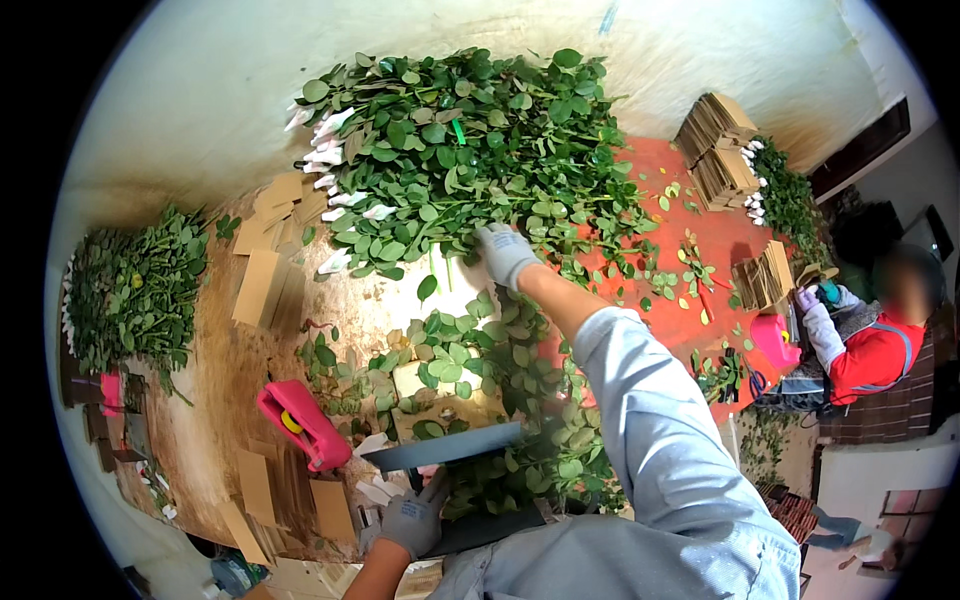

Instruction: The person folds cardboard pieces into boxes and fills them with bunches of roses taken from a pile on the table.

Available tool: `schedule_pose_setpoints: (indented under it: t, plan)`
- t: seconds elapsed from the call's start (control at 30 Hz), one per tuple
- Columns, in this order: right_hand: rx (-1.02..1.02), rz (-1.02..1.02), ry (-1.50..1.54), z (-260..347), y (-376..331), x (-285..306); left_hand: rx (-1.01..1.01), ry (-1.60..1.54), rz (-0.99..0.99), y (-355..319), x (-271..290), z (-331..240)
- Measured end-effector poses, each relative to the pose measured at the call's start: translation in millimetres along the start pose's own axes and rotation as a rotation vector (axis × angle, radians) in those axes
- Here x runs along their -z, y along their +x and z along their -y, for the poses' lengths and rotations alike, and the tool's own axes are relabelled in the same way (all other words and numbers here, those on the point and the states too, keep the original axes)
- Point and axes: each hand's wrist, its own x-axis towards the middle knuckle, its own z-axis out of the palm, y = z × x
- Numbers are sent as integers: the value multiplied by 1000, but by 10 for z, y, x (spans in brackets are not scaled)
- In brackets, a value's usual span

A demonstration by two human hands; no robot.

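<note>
Now, table: brown table, leaves everywhere.
Right hand: gloved fingers curled into big leafy pile.
Left hand: fingers pinching grey board.
Room: pale wall.

I see flat brown cardboard sleeves lying on the bench at the left, stacked brown bundles at the far right (tied, I think), and more loose pieces near me.
</note>
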Motion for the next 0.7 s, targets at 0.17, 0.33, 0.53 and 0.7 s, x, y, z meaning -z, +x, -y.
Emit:
schedule_pose_setpoints:
  t: [0.17,0.33,0.53,0.7]
  plan:
    - [-106,209,-411,212,313,-153,19,4,37,27,13,-6]
    - [-24,291,-568,352,287,27,1,14,-15,-6,-75,15]
    - [51,8,-630,386,284,762,-18,21,-60,-27,-88,10]
    - [287,-447,-426,178,337,1577,-39,-56,-185,-10,-89,12]
